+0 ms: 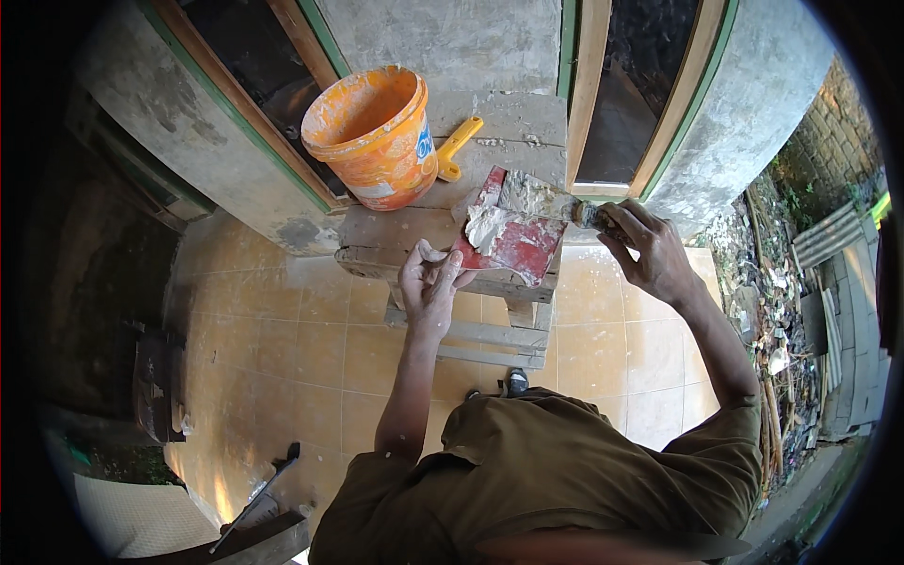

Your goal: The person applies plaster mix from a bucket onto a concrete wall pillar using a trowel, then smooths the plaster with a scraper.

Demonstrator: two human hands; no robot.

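Note:
My left hand is closed on the near left corner of a flat red plastering board, smeared with white filler. A thick lump of wet filler lies on the board's left part. In my right hand is the handle of a putty knife, held from the right. Its broad, paste-coated blade lies over the far part of the board. Behind the board, a yellow-handled scraper leans beside the orange bucket, whose rim and walls are splashed with white.
A worn wooden bench holds the bucket and scraper. Behind it rises a grey plastered wall with wood-framed windows. Yellowish tiles cover the floor. Rubble lies along the right, and a dark long-handled tool at lower left.

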